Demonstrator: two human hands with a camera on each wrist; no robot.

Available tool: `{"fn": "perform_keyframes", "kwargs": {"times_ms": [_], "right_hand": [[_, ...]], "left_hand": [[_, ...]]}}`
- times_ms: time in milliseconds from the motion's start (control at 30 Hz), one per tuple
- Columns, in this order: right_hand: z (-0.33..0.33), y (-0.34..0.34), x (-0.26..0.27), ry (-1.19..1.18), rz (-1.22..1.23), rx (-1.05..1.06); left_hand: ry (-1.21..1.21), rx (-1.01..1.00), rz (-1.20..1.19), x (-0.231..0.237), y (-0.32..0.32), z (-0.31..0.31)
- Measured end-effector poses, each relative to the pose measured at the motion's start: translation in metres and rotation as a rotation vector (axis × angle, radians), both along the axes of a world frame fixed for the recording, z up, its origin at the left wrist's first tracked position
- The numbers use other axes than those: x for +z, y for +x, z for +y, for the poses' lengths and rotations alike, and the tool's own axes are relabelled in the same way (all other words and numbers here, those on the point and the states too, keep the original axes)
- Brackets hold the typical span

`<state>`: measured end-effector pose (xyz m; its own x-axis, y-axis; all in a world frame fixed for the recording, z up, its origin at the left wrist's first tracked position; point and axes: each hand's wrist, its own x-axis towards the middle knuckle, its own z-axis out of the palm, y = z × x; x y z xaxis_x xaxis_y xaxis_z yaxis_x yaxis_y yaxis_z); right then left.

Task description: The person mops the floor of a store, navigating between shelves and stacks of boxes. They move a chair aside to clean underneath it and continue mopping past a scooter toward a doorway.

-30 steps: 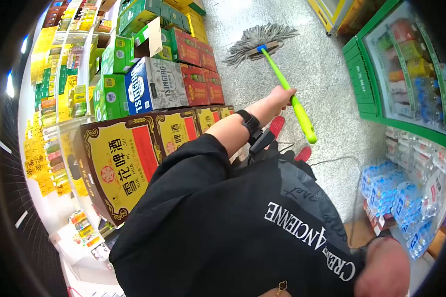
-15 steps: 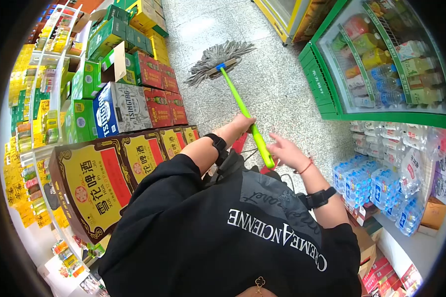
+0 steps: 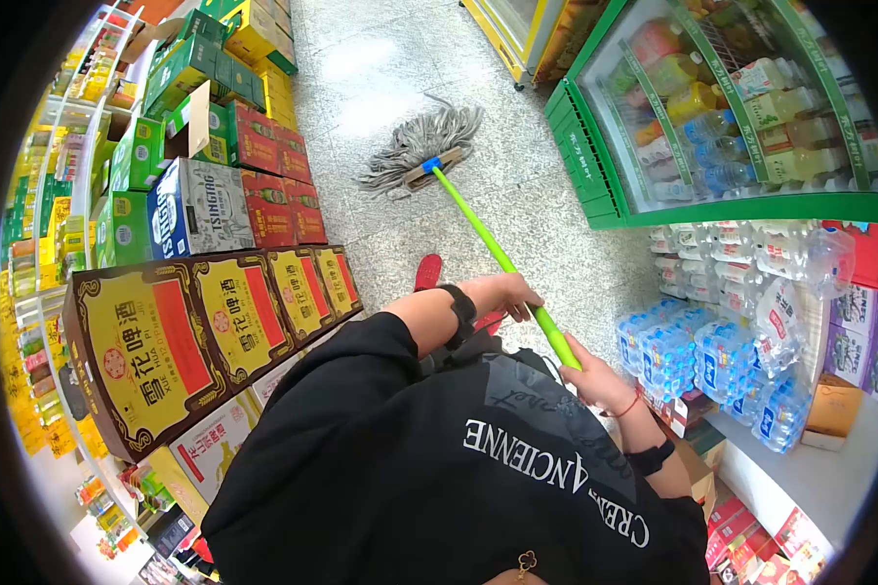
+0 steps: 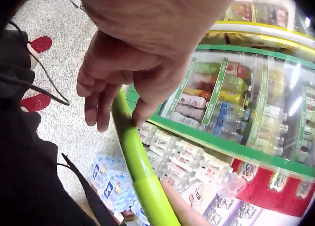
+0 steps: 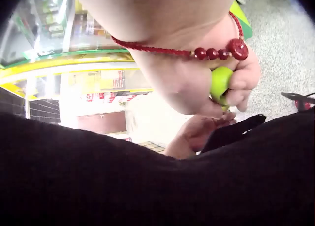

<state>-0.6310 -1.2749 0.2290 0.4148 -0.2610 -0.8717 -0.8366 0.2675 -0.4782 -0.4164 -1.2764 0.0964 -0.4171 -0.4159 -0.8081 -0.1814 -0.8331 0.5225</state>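
A mop with a bright green handle (image 3: 478,229) and a grey string head (image 3: 400,161) slants across the head view, its strands spread over the floor. My left hand (image 3: 510,291) loosely holds the handle partway up; in the left wrist view the thumb lies on one side of the green pole (image 4: 129,142) and the fingers hang on the other. Nearer my body, my right hand (image 3: 600,378) grips the handle's end. From the right wrist view, its fingers (image 5: 241,83) curl round the green knob (image 5: 221,81), below a red beaded bracelet.
Stacked beer cartons (image 3: 146,361) line the left side, with shelves (image 3: 44,195) behind. A green-framed drinks cooler (image 3: 712,117) stands at right, with shrink-wrapped water bottles (image 3: 717,361) below it. Speckled floor (image 3: 380,68) runs between them. A red shoe (image 3: 427,272) shows near the cartons.
My right hand has come from the lower right up to the handle's end and now grips it. The mop head sits lower and further left in view, and the handle slants more.
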Motion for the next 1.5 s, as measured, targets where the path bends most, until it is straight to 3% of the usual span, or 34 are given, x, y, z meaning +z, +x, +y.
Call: {"fn": "perform_keyframes", "kwargs": {"times_ms": [200, 300, 367, 500, 567, 700, 733, 867, 967, 1100, 1133, 1167, 1367, 1433, 1500], "right_hand": [[-0.010, 0.005, -0.032, -0.160, -0.158, -0.113], [-0.047, 0.053, -0.047, -0.138, -0.124, -0.064], [-0.071, 0.084, -0.083, -0.264, -0.263, -0.082], [-0.129, 0.173, -0.095, -0.314, -0.330, -0.123], [-0.158, 0.207, -0.087, -0.277, -0.314, -0.145], [-0.182, 0.219, -0.092, -0.213, -0.361, -0.220], [-0.182, 0.214, -0.091, -0.211, -0.357, -0.229], [-0.165, 0.171, -0.071, -0.234, -0.353, -0.307], [-0.130, 0.127, -0.071, -0.212, -0.310, -0.381], [-0.074, 0.062, -0.054, -0.124, -0.266, -0.487], [-0.062, 0.047, -0.041, -0.053, -0.229, -0.538], [-0.048, 0.029, -0.033, 0.021, -0.187, -0.588], [0.057, -0.119, -0.021, -0.097, -0.197, -0.648], [0.073, -0.152, -0.005, 0.017, -0.124, -0.753], [0.087, -0.179, -0.010, -0.002, -0.124, -0.746]], "left_hand": [[-0.033, 0.018, -0.060, -0.002, 0.023, -0.025], [-0.061, 0.088, -0.154, -0.037, 0.056, -0.050], [-0.184, 0.362, -0.195, -0.101, 0.077, -0.067], [-0.098, 0.381, -0.419, -0.062, 0.158, -0.131], [-0.105, 0.472, -0.410, -0.064, 0.186, -0.155], [-0.108, 0.456, -0.377, -0.069, 0.203, -0.186], [-0.085, 0.337, -0.420, -0.067, 0.198, -0.191], [-0.155, 0.348, -0.378, -0.064, 0.150, -0.185], [-0.269, 0.134, -0.430, -0.079, 0.103, -0.167], [-0.233, -0.045, -0.385, -0.074, 0.032, -0.135], [-0.242, -0.173, -0.389, -0.070, 0.013, -0.127], [-0.246, -0.301, -0.389, -0.068, -0.007, -0.117], [-0.272, -0.497, -0.279, -0.054, -0.136, -0.040], [-0.478, -0.703, -0.208, -0.051, -0.156, -0.027], [-0.584, -0.741, -0.211, -0.034, -0.158, -0.020]]}}
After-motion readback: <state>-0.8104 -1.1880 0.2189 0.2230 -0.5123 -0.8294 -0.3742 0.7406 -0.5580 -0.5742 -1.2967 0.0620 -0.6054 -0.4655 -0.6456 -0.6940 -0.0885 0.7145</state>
